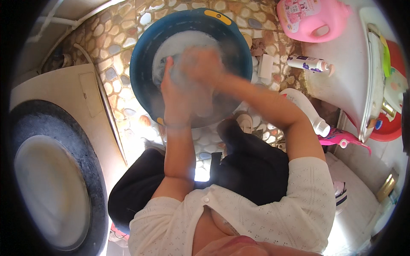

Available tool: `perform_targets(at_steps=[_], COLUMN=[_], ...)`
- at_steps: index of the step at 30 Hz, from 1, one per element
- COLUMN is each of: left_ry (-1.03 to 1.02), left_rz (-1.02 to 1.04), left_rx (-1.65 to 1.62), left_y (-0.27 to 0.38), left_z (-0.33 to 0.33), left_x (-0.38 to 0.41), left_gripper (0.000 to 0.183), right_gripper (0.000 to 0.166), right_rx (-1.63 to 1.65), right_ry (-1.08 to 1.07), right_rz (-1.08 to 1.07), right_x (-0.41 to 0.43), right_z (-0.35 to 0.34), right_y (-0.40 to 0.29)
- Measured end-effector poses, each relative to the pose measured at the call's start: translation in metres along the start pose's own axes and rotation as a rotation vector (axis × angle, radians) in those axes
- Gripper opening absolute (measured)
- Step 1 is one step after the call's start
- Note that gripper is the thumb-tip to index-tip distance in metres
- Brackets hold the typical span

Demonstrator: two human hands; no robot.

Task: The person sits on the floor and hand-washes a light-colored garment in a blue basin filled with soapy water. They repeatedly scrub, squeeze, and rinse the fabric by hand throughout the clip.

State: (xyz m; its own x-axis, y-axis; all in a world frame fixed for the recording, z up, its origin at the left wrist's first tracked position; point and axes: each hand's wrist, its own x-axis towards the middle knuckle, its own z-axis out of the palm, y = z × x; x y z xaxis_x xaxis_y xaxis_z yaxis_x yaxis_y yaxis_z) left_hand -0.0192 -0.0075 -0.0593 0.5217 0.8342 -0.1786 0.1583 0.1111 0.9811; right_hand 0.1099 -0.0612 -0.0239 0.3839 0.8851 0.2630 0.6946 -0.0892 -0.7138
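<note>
A dark blue plastic basin point(141, 96) stands on the floor in front of me, with white suds point(195, 36) on the water inside. My left hand point(175, 88), with a band at the wrist, is over the basin with its thumb raised. It grips a pale, wet cloth point(202, 102) that hangs down towards the near wall. My right hand point(205, 65) is blurred by motion and closed on the same cloth, against the left hand. The cloth's exact shape is lost in the blur and partly hidden behind the fingers.
A front-loading washing machine point(61, 81) stands at left. On the right are a pink detergent jug point(315, 19), a pump bottle point(306, 63), a white bottle point(304, 107), a pink refill pouch point(336, 137) and a white block point(265, 66). Pebble-patterned tiles point(112, 73) cover the floor.
</note>
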Motion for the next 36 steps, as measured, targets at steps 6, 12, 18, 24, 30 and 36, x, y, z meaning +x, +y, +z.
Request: perform_targets(at_steps=[6,12,18,24,30,36], left_ry=[0.222,0.162,0.281,0.269,0.221,0.107], left_rz=[-0.172,-0.095,-0.202,-0.063,-0.598,-0.301], left_rx=[-0.698,0.922,1.029,0.809,-0.798,-0.311], left_y=[0.023,-0.085,-0.098,-0.155,-0.071,-0.009], left_z=[-0.015,0.005,0.008,-0.025,-0.03,-0.003], left_x=[0.069,0.084,0.088,0.112,0.092,0.048], left_gripper=[0.051,0.049,0.04,0.047,0.05,0.042], right_gripper=[0.037,0.036,0.017,0.034,0.03,0.014], right_rx=[0.117,-0.175,-0.603,-0.001,0.635,0.095], right_ry=[-0.082,-0.531,-0.397,-0.291,-0.29,-0.057], right_rz=[0.534,0.523,0.211,0.192,0.59,0.111], right_x=[0.063,0.028,0.013,0.051,0.042,0.007], right_z=[0.002,0.057,0.069,0.087,0.013,0.03], right_y=[0.05,0.135,0.095,0.131,0.063,-0.035])
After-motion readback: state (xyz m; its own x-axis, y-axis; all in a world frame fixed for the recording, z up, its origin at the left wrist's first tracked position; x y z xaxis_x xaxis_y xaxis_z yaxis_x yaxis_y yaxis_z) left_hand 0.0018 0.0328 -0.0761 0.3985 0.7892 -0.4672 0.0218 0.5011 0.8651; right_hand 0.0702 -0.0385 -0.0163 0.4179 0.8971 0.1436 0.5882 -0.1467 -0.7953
